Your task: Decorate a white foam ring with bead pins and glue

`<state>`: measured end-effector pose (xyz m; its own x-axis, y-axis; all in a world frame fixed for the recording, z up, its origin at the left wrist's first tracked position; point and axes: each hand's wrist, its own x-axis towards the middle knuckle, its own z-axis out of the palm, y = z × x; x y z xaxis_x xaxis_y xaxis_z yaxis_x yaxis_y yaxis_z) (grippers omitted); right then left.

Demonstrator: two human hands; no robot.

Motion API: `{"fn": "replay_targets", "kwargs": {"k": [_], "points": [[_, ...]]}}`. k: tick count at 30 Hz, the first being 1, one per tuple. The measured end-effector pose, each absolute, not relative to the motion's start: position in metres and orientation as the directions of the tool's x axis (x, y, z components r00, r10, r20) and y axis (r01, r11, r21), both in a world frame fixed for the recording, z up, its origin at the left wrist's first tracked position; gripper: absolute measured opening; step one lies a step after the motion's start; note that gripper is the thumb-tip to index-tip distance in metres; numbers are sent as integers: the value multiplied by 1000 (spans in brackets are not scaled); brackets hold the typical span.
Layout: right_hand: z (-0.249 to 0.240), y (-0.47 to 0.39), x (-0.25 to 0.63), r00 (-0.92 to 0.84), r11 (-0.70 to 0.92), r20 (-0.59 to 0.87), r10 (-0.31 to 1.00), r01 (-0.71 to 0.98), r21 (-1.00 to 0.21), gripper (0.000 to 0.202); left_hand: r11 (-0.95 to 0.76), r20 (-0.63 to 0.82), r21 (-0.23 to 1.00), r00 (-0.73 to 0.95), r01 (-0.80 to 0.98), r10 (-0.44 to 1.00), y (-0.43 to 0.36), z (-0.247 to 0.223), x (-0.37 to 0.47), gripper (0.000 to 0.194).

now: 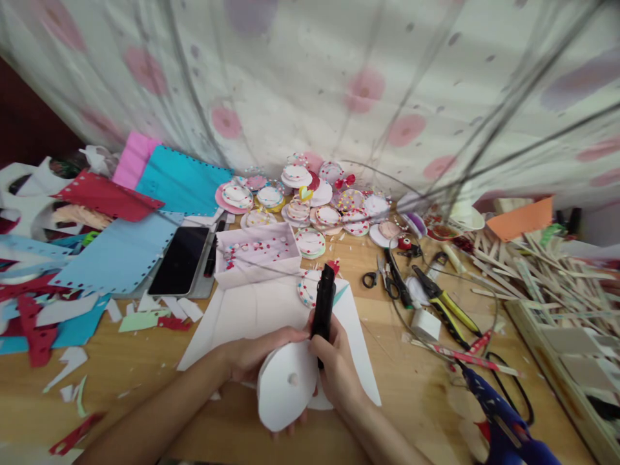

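My left hand point(254, 355) is closed around the edge of a white paper disc point(287, 387), with some fingertips showing below it. A small pale bump sits near the middle of the disc. My right hand point(334, 361) grips a long, slim black tool point(323, 310), held upright against the disc's right edge; its exact kind is unclear. Beneath both hands lies a white paper sheet point(237, 313). A beaded paper disc point(308, 289) rests on the sheet, partly hidden by the black tool.
Several beaded paper discs point(310, 242) are piled at the back, behind a white box point(259, 274) of beads. At left are a phone point(179, 260) and paper scraps. Scissors point(382, 276), pliers point(445, 307), a blue glue gun point(504, 413) and wooden sticks point(542, 271) lie at right.
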<state>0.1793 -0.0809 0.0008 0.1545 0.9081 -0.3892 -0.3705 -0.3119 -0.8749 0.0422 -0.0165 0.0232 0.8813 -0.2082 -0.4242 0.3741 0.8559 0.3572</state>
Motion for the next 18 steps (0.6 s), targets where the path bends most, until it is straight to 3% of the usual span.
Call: {"fn": "replay_targets", "kwargs": {"k": [5, 9, 14, 16, 18], "points": [[0, -81, 179, 192, -261, -341, 920, -348, -900, 22, 884, -450, 261, 859, 388, -244, -16, 23, 42, 66], [0, -79, 183, 189, -272, -365, 911, -389, -880, 19, 927, -392, 235, 901, 292, -185, -12, 20, 37, 64], [-10, -69, 192, 221, -187, -284, 933, -375, -908, 22, 980, -291, 195, 951, -45, 101, 2, 7, 22, 56], [-16, -65, 195, 220, -161, -228, 949, -287, -944, 24, 965, -333, 209, 916, -159, 223, 7, 3, 16, 52], [-19, -62, 197, 189, -95, -137, 972, -215, -972, 29, 921, -450, 302, 815, -245, 364, 11, 1, 13, 39]]}}
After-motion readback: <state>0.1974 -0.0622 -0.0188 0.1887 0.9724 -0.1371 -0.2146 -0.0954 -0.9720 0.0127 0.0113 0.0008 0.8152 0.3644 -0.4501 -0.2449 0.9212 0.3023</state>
